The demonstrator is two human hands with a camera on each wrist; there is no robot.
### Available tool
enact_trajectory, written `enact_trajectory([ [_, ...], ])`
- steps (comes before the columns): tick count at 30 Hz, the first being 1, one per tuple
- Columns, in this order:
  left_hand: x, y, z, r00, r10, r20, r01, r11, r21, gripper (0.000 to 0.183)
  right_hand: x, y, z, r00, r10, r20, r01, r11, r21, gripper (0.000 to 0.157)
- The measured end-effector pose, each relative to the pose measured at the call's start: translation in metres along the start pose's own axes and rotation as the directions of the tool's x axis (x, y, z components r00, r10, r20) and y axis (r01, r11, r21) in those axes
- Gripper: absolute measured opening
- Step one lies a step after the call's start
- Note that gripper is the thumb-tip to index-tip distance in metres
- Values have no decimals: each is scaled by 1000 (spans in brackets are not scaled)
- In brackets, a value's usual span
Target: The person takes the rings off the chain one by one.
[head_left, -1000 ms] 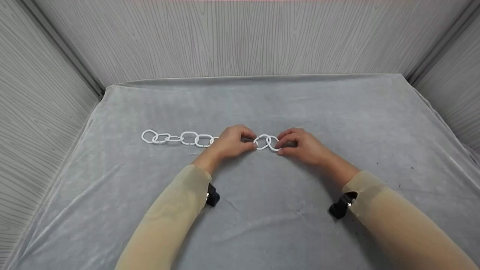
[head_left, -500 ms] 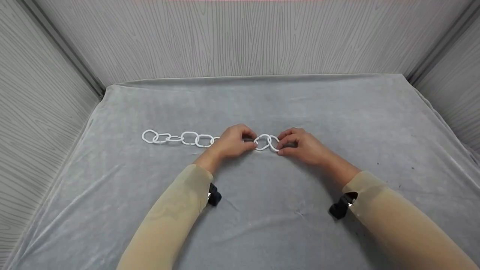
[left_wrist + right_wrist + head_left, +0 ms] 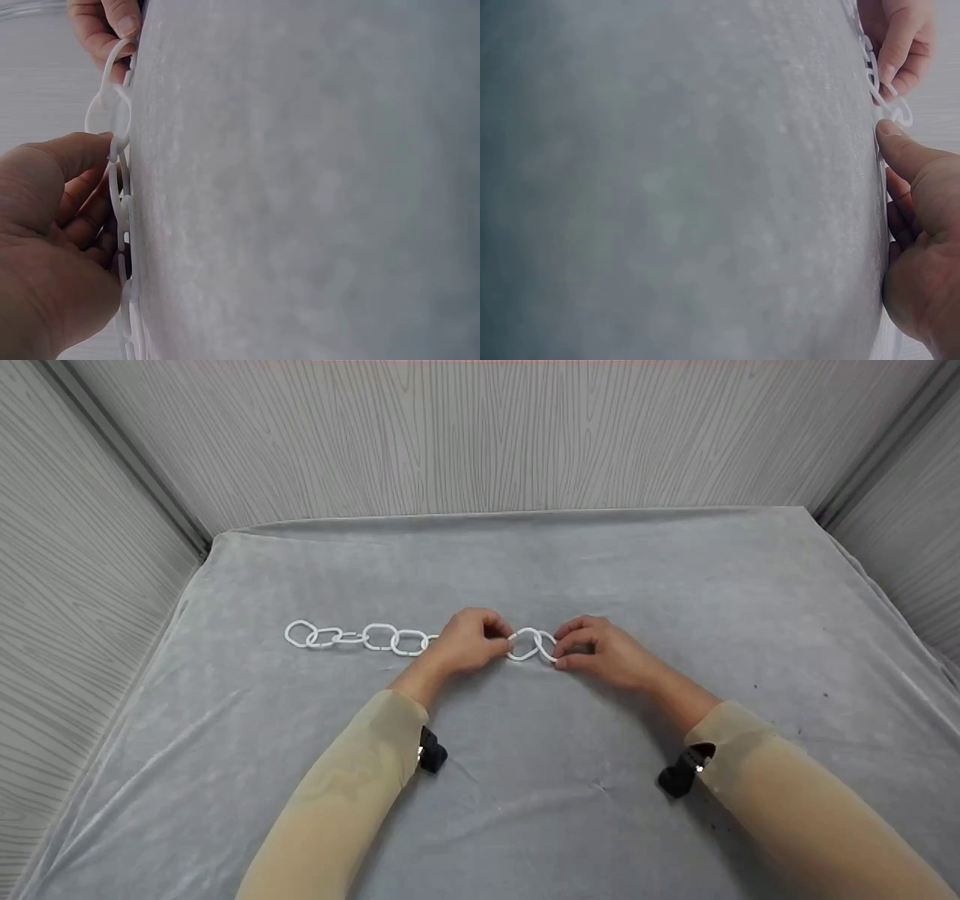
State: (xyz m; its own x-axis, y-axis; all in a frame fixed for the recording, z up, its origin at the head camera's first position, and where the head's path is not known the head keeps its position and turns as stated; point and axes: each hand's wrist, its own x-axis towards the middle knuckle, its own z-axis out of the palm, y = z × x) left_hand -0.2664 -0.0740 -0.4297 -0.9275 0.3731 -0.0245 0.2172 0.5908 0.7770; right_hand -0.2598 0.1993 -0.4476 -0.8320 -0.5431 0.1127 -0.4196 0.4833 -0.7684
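Note:
A white plastic chain (image 3: 380,637) of several oval links lies in a row from the left toward the middle of the cloth. My left hand (image 3: 469,643) covers part of it and pinches a link (image 3: 523,655) near its right end between thumb and fingers. Looped through that one is the end link (image 3: 545,646), pinched at its right side by my right hand (image 3: 606,652). The left wrist view shows the linked pair (image 3: 109,112) raised at a tilt between both hands. In the right wrist view my right thumb (image 3: 900,146) is against the end link.
Grey velvety cloth (image 3: 525,810) with creases covers the table. Wood-grain panels (image 3: 480,435) stand behind it and at both sides. Black wrist cameras (image 3: 433,751) are strapped over the beige sleeves. Small dark specks dot the cloth at right.
The chain at left has slid very slightly right. My left hand and wrist have shifted a touch right; the right hand stays about where it was.

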Motion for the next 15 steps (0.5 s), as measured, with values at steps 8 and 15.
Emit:
enact_trajectory([
  [8, 0, 2, 0, 999, 3, -41, -6, 997, -76, 13, 0, 1, -2, 999, 40, -5, -40, 999, 22, 11],
  [15, 0, 3, 0, 995, 64, -83, -70, 995, -77, 11, 1, 1, -3, 994, 95, -45, -92, 994, 55, 11],
])
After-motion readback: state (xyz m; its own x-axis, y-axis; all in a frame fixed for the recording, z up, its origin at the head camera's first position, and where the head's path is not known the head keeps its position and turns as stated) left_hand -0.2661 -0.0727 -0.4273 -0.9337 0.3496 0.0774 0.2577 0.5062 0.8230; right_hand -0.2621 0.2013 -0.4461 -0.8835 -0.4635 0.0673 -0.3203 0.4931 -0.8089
